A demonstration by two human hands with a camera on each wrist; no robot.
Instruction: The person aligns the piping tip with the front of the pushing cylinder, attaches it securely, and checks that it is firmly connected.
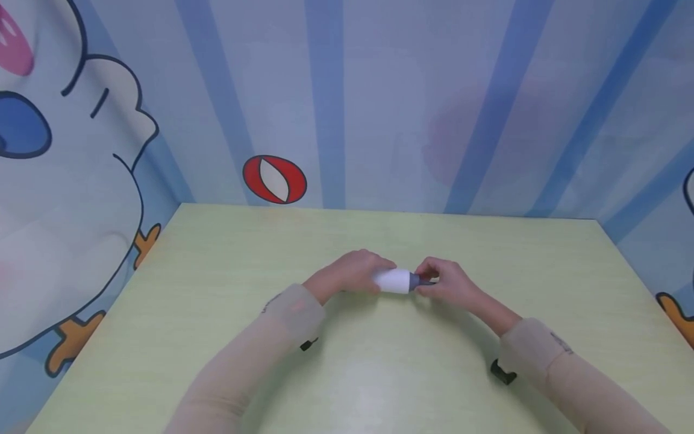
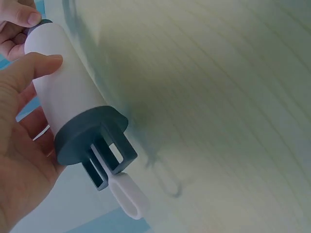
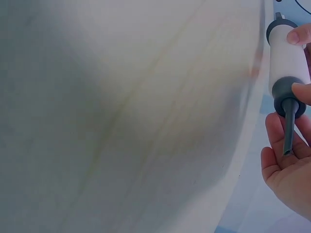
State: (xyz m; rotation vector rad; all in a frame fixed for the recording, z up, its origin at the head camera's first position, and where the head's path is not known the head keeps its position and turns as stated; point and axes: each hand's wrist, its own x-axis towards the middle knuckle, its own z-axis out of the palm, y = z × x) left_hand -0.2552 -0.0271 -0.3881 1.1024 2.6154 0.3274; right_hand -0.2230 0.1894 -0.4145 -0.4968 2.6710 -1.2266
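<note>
A white, syringe-like barrel (image 1: 393, 281) is held sideways just over the table, between both hands. My left hand (image 1: 358, 271) grips its body, with the thumb across the white side in the left wrist view. Past that hand, the barrel ends in a dark grey cap (image 2: 80, 138) with loop-shaped finger grips and a white ring handle (image 2: 129, 196). At the opposite end, my right hand (image 1: 451, 283) pinches the dark collar (image 3: 287, 91) with thumb and fingers. A thin dark nozzle (image 3: 288, 128) sticks out from this collar over the right palm.
Below both forearms lies a pale green tabletop (image 1: 379, 374). Behind it rises a blue striped wall (image 1: 379, 120) with a printed red and white ball (image 1: 274, 179); cartoon figures cover the side walls. Small black devices (image 1: 503, 372) show at the sleeve cuffs.
</note>
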